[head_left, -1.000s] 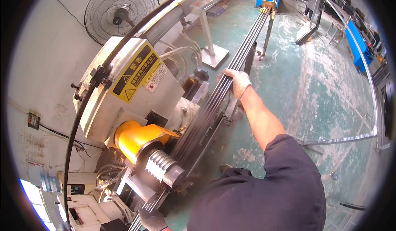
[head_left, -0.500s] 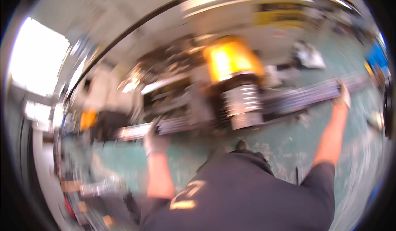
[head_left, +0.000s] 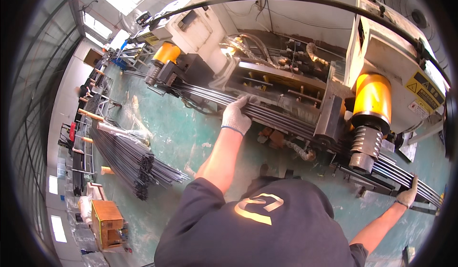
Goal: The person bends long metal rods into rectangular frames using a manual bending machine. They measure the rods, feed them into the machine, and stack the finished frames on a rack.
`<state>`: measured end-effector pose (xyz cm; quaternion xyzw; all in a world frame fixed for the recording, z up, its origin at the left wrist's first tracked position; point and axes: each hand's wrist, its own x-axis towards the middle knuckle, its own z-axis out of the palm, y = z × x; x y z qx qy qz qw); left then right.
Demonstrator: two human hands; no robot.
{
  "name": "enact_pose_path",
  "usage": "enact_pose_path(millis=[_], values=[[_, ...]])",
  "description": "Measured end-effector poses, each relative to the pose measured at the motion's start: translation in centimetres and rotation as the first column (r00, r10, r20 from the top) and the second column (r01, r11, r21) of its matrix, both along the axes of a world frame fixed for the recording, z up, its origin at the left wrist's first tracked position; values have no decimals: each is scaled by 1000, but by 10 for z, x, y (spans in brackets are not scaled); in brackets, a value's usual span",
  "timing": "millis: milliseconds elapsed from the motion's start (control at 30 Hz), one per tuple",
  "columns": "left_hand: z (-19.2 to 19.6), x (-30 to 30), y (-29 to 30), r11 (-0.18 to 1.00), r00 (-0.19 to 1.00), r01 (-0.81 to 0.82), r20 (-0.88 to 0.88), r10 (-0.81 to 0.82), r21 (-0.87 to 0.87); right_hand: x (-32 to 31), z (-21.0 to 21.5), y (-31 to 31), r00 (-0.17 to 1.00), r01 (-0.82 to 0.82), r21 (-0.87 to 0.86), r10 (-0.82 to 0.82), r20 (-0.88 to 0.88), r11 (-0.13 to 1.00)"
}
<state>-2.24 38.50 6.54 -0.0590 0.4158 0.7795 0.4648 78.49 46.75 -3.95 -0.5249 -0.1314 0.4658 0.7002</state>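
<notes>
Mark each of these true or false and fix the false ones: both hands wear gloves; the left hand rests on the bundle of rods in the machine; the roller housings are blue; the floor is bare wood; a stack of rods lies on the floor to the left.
1. Both hands wear gloves. True: the left hand and the right hand are in light gloves.
2. The left hand rests on the bundle of rods in the machine. True.
3. The roller housings are blue. False: the roller housing is orange-yellow.
4. The floor is bare wood. False: the floor is worn green.
5. A stack of rods lies on the floor to the left. True.
</notes>
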Motion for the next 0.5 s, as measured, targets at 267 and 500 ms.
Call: enact_pose_path(millis=[267,500], values=[[-5,-4,-18,989,992,126,-9,-126,80,11,-5,-2,997,-29,-39,32,71,999],[-14,-5,-23,981,986,166,-13,-166,97,17,-9,-7,992,14,-47,-8,129,999]])
